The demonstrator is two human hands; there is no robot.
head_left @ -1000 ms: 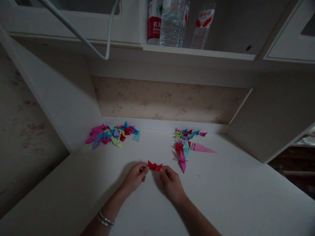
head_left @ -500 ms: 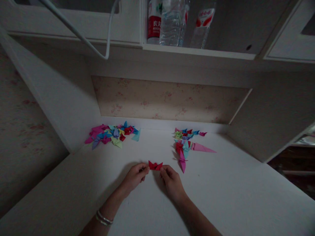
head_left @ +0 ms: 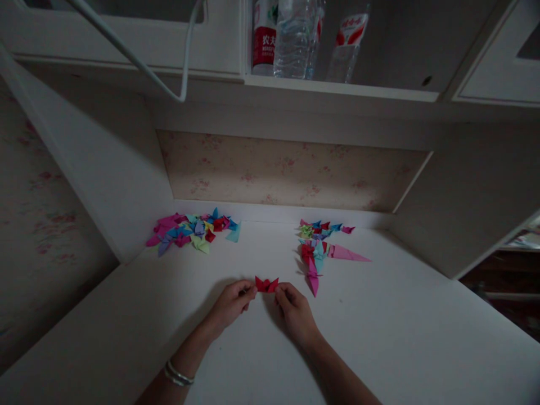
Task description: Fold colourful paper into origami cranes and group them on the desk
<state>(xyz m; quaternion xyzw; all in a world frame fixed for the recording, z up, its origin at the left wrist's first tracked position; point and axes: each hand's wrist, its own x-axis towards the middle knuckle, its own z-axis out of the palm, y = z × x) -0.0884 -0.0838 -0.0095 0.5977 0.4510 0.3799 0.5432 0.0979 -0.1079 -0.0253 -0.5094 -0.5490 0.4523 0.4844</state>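
Pinching: left hand [head_left: 233,302], bangles [head_left: 179,374] at wrist, and right hand [head_left: 294,313], each grip narrow on one end of a red folded paper [head_left: 266,286], centre of worktop [head_left: 400,315]. Beyond, right: one cluster of multicoloured paper folds [head_left: 314,256]. Far left: one multicoloured paper heap [head_left: 189,230]. Farthest: plastic bottles [head_left: 291,45], shelved.

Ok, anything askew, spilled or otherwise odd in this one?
Nothing looks spilled or clearly damaged. The rightmost bottle on the shelf appears to lean, though lens distortion may explain that. The left hand and right hand hold the red folded paper by opposite ends, without obvious tearing.
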